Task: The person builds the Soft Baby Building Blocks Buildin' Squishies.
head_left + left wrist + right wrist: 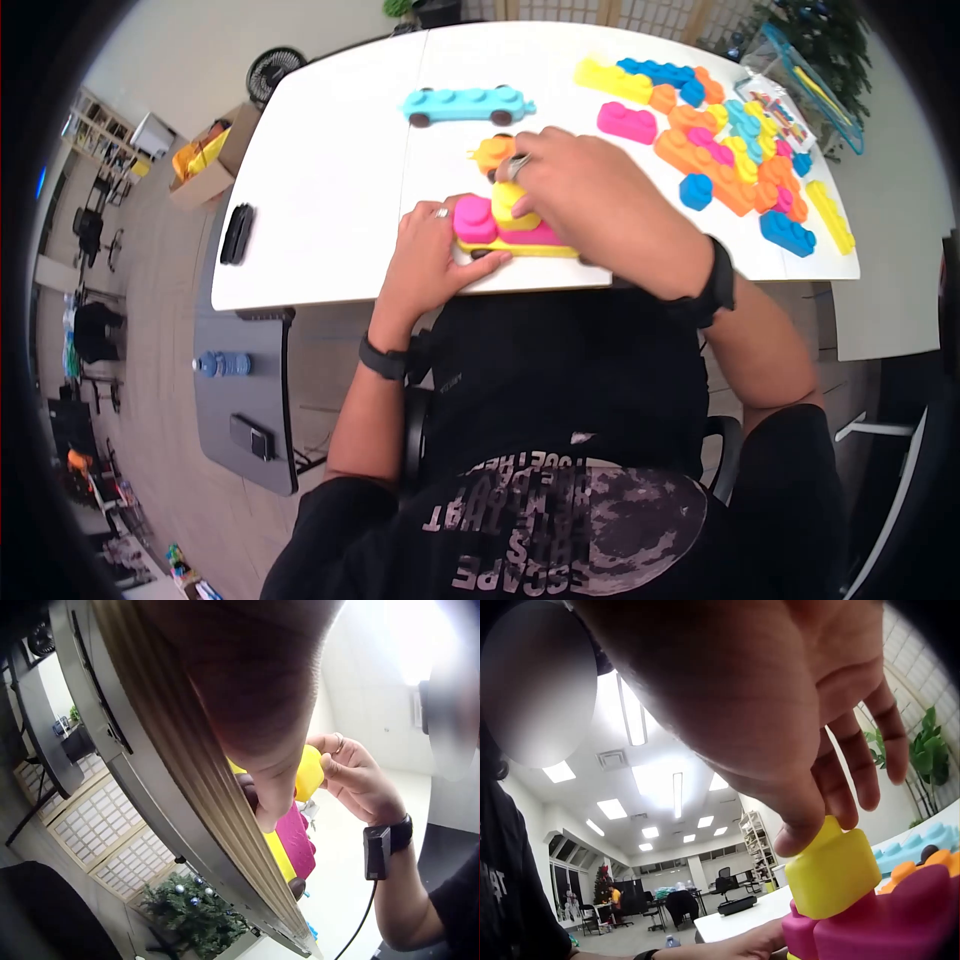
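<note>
My right hand [602, 195] pinches the yellow block [834, 879] atop the car [540, 240], near the desk [320, 200] edge; my left hand [422, 255] grips its left end. The block should be light, stiff, best held by its sides.

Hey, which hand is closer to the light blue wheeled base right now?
Right. The right hand, pinching a yellow block, is close on the near side of the light blue wheeled base; the left hand, at the left end of the yellow-based toy, is farther back.
</note>
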Demonstrator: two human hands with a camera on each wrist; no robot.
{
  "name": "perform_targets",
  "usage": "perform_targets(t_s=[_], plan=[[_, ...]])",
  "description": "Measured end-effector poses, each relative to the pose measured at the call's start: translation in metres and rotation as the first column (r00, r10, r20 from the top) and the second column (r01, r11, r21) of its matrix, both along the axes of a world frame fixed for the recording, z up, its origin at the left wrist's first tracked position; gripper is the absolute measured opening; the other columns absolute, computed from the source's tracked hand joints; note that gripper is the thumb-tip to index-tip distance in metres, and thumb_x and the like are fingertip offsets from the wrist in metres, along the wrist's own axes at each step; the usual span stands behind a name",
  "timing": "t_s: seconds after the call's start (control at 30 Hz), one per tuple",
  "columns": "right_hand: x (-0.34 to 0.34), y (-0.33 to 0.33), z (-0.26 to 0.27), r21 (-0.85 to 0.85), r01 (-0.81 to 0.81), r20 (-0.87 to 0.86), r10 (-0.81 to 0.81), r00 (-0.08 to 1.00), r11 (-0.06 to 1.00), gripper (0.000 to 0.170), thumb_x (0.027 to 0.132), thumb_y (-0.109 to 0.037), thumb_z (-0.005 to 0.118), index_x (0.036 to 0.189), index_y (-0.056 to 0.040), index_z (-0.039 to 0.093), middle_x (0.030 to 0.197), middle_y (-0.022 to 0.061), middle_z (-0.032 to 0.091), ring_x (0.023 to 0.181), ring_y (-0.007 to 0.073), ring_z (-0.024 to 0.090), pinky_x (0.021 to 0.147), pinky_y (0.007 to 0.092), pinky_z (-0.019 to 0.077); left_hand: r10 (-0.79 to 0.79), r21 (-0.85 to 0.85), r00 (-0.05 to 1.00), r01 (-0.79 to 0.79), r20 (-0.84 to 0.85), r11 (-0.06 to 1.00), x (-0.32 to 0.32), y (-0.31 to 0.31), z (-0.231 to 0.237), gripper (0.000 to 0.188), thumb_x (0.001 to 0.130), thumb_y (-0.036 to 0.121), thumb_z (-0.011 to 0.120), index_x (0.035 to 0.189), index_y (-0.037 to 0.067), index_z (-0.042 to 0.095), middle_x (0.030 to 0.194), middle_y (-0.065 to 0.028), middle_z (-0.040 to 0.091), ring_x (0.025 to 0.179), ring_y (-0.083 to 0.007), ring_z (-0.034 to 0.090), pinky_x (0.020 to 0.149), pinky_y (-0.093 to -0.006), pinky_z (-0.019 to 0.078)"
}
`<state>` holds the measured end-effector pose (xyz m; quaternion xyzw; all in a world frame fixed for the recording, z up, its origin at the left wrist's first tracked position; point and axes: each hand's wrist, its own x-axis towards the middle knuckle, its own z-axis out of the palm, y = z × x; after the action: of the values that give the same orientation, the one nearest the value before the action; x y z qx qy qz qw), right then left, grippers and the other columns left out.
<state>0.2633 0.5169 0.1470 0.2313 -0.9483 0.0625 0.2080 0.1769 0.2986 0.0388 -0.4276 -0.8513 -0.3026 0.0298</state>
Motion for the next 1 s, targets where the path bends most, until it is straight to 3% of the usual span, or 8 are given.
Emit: perform_targets(t_s=[0.1, 0.2, 0.3, 0.47, 0.6, 0.83, 0.97, 1.0], plan=[[0.002, -0.004, -0.005, -0.084, 0.076, 0.125, -0.065, 0.99, 0.994, 0.027, 0.093, -0.008, 0.067, 0.118, 0.0023, 0.073, 0.112, 0.014, 0.068, 0.11, 0.0325, 0.068, 0.087, 0.0411, 0.0591, -0.023, 0.048, 1.0, 0.024, -0.016, 0.999, 0.002, 0.0, 0.002, 0.059, 0.085, 0.05, 0.084, 0.125, 0.007, 0.073, 0.12, -0.0116, 0.072, 0.114, -0.0347, 0.057, 0.106, -0.0466, 0.0401], [0.005, -0.004, -0.013, -0.126, 0.083, 0.155, -0.063, 0.986, 0.989, 0.029, 0.099, -0.009, 0.064, 0.122, 0.0073, 0.067, 0.115, 0.019, 0.064, 0.107, 0.0348, 0.069, 0.088, 0.0413, 0.0589, -0.026, 0.041, 0.999, 0.025, 0.023, 0.999, 0.003, 0.001, 0.003, 0.054, 0.085, 0.047, 0.085, 0.122, 0.008, 0.075, 0.129, -0.0103, 0.072, 0.117, -0.0344, 0.056, 0.107, -0.0463, 0.0391], [0.009, -0.004, -0.019, -0.267, 0.104, 0.117, -0.075, 0.99, 0.958, 0.014, 0.093, -0.004, 0.063, 0.102, 0.0057, 0.068, 0.11, 0.0194, 0.063, 0.103, 0.0336, 0.07, 0.086, 0.0427, 0.0582, -0.026, 0.051, 1.0, 0.025, 0.016, 0.998, 0.001, 0.001, -0.001, 0.051, 0.084, 0.044, 0.085, 0.12, 0.009, 0.076, 0.134, -0.0093, 0.071, 0.117, -0.0343, 0.056, 0.106, -0.046, 0.0396], [0.016, -0.006, -0.041, -0.282, 0.242, 0.298, -0.155, 0.942, 0.928, 0.03, 0.105, -0.015, 0.061, 0.129, 0.0009, 0.068, 0.131, 0.021, 0.065, 0.116, 0.0361, 0.068, 0.098, 0.0496, 0.0485, -0.015, 0.04, 1.0, 0.014, 0.015, 0.999, 0.001, 0.002, -0.001, 0.053, 0.085, 0.041, 0.085, 0.124, 0.007, 0.074, 0.133, -0.0095, 0.071, 0.117, -0.0348, 0.055, 0.105, -0.0467, 0.0406], [0.02, -0.005, -0.049, -0.33, 0.237, 0.288, -0.142, 0.947, 0.914, 0.027, 0.106, -0.015, 0.06, 0.126, -0.0015, 0.071, 0.124, 0.0125, 0.071, 0.115, 0.0335, 0.068, 0.106, 0.049, 0.0448, -0.024, -0.007, 1.0, 0.024, -0.008, 1.0, -0.004, 0.001, -0.002, 0.055, 0.084, 0.039, 0.086, 0.126, 0.007, 0.072, 0.13, -0.0103, 0.071, 0.118, -0.0348, 0.055, 0.104, -0.0474, 0.0416], [0.007, 0.005, -0.044, -0.206, 0.227, 0.368, -0.139, 0.919, 0.952, 0.039, 0.108, -0.025, 0.058, 0.142, -0.0065, 0.057, 0.114, 0.0136, 0.074, 0.112, 0.03, 0.071, 0.103, 0.0552, 0.0452, -0.017, 0.036, 1.0, 0.017, -0.002, 0.999, -0.005, 0.001, -0.01, 0.054, 0.083, 0.037, 0.087, 0.124, 0.006, 0.072, 0.128, -0.0123, 0.071, 0.118, -0.037, 0.055, 0.104, -0.0465, 0.0432], [0.005, 0.01, -0.021, -0.153, 0.222, 0.53, -0.11, 0.841, 0.963, 0.035, 0.109, -0.026, 0.055, 0.139, -0.0097, 0.06, 0.113, 0.0148, 0.075, 0.104, 0.0343, 0.073, 0.102, 0.0589, 0.0441, -0.063, -0.088, 0.997, 0.066, 0.038, 0.994, -0.009, -0.002, -0.006, 0.052, 0.085, 0.037, 0.085, 0.125, 0.007, 0.073, 0.127, -0.0127, 0.07, 0.119, -0.0376, 0.055, 0.103, -0.0463, 0.0437], [0.001, 0.011, -0.038, -0.197, 0.196, 0.429, -0.095, 0.898, 0.961, 0.033, 0.108, -0.023, 0.057, 0.138, -0.0102, 0.062, 0.11, 0.0153, 0.076, 0.1, 0.037, 0.074, 0.099, 0.0581, 0.0444, -0.034, -0.03, 0.998, 0.035, 0.047, 0.999, -0.004, -0.001, -0.007, 0.052, 0.085, 0.037, 0.085, 0.125, 0.007, 0.073, 0.127, -0.0124, 0.071, 0.119, -0.0369, 0.055, 0.103, -0.0461, 0.0436]])
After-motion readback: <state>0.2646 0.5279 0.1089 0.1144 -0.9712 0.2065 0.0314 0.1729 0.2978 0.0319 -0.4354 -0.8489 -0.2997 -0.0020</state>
